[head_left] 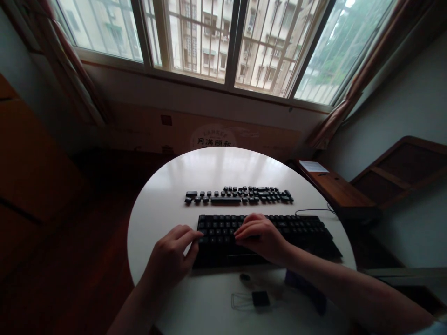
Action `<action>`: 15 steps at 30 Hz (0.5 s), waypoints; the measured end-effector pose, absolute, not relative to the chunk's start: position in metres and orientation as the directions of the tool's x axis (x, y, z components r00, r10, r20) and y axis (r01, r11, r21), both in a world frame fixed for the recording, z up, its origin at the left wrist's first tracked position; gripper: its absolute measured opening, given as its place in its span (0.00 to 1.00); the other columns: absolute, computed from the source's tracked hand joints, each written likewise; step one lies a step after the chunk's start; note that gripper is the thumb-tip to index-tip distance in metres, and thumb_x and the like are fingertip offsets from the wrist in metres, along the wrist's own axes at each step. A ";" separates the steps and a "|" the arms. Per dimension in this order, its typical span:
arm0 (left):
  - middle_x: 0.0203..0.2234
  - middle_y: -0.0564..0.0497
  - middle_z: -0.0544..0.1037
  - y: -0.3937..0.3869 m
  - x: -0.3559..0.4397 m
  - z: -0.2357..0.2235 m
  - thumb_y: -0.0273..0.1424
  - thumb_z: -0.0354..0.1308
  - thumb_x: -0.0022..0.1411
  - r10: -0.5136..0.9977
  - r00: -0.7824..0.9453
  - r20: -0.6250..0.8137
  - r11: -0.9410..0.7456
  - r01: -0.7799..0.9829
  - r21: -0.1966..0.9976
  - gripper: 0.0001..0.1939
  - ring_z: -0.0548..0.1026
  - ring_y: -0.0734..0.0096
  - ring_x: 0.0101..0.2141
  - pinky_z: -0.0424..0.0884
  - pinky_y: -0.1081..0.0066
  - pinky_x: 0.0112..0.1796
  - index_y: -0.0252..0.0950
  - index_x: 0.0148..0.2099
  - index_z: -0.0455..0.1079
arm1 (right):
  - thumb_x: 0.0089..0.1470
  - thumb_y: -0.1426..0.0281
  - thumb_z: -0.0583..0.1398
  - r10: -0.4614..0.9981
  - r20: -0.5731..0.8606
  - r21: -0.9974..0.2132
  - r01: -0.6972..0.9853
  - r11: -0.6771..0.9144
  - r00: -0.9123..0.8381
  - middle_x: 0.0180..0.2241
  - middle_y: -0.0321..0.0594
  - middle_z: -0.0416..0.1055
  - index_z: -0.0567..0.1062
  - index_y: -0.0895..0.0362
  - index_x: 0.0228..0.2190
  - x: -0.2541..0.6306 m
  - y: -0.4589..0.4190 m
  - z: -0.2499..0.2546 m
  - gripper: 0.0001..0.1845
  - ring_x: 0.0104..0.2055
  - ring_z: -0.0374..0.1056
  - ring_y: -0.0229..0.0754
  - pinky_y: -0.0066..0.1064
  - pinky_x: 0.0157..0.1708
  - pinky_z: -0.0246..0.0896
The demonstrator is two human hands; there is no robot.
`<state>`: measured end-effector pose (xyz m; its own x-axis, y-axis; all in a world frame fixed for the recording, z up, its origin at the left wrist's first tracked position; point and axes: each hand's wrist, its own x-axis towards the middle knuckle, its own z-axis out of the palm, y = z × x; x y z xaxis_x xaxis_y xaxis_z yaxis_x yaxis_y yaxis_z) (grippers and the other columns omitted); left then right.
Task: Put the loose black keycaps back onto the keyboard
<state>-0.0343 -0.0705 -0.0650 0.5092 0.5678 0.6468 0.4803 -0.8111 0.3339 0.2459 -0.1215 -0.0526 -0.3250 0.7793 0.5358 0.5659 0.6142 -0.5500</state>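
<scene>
A black keyboard [293, 228] lies across the white round table, with keycaps on its upper left rows and a dark, bare-looking lower part. My left hand [174, 251] grips its left edge between thumb and fingers. Over the middle rows, my right hand [260, 235] is closed in a pinch, fingertips down at the keys; whatever is between them is hidden. Behind the keyboard, loose black keycaps [240, 193] stand in rows, among them a long spacebar [226, 200]. Nearer me lies a wire keycap puller [260, 298] with a black handle.
A small dark piece [245, 278] and a purple item [303, 284] partly under my right forearm lie on the table [157, 209]. A cable [314, 210] runs off the right side. A wooden stand [335, 188] with paper, and a barred window, are beyond.
</scene>
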 end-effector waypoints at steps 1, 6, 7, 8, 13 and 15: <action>0.31 0.49 0.78 -0.071 -0.034 -0.064 0.25 0.52 0.64 0.564 0.510 0.649 -0.813 0.481 0.328 0.10 0.77 0.69 0.32 0.75 0.71 0.32 0.36 0.40 0.76 | 0.54 0.65 0.69 0.783 0.531 -0.557 0.564 0.610 -0.322 0.33 0.34 0.82 0.83 0.48 0.30 0.245 -0.123 -0.059 0.02 0.38 0.73 0.43 0.40 0.46 0.62; 0.31 0.49 0.77 -0.074 -0.034 -0.063 0.24 0.52 0.64 0.559 0.508 0.656 -0.811 0.499 0.305 0.10 0.77 0.69 0.32 0.75 0.72 0.32 0.36 0.40 0.75 | 0.53 0.63 0.69 0.798 0.529 -0.555 0.594 0.582 -0.288 0.33 0.35 0.82 0.83 0.48 0.30 0.240 -0.115 -0.076 0.03 0.39 0.72 0.43 0.41 0.46 0.61; 0.31 0.49 0.77 -0.074 -0.034 -0.063 0.24 0.51 0.64 0.561 0.507 0.655 -0.809 0.504 0.303 0.11 0.77 0.69 0.32 0.75 0.72 0.32 0.36 0.39 0.75 | 0.53 0.63 0.69 0.798 0.533 -0.550 0.601 0.579 -0.281 0.33 0.35 0.82 0.83 0.48 0.30 0.240 -0.114 -0.077 0.03 0.38 0.72 0.43 0.41 0.46 0.61; 0.31 0.49 0.78 -0.073 -0.034 -0.064 0.24 0.52 0.64 0.562 0.506 0.654 -0.807 0.507 0.302 0.11 0.77 0.69 0.32 0.75 0.72 0.32 0.36 0.39 0.76 | 0.53 0.63 0.69 0.797 0.536 -0.544 0.608 0.578 -0.277 0.33 0.35 0.82 0.83 0.48 0.30 0.240 -0.114 -0.077 0.03 0.38 0.72 0.43 0.41 0.46 0.61; 0.31 0.49 0.78 -0.073 -0.034 -0.064 0.25 0.52 0.64 0.574 0.512 0.639 -0.803 0.503 0.318 0.11 0.77 0.69 0.32 0.74 0.72 0.32 0.36 0.39 0.76 | 0.53 0.64 0.69 0.806 0.517 -0.503 0.659 0.559 -0.289 0.34 0.33 0.82 0.83 0.46 0.30 0.239 -0.120 -0.071 0.01 0.38 0.73 0.44 0.42 0.46 0.60; 0.31 0.49 0.78 -0.073 -0.034 -0.063 0.25 0.52 0.64 0.582 0.510 0.634 -0.800 0.500 0.332 0.11 0.77 0.70 0.32 0.74 0.72 0.32 0.36 0.40 0.76 | 0.54 0.64 0.68 0.811 0.502 -0.475 0.687 0.550 -0.302 0.34 0.33 0.82 0.83 0.46 0.30 0.239 -0.123 -0.064 0.01 0.39 0.73 0.44 0.42 0.46 0.60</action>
<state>-0.0335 -0.0734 -0.0632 0.5097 0.5821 0.6336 0.5002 -0.7996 0.3323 0.2392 -0.1231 -0.0639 -0.3020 0.8106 0.5018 0.6869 0.5500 -0.4751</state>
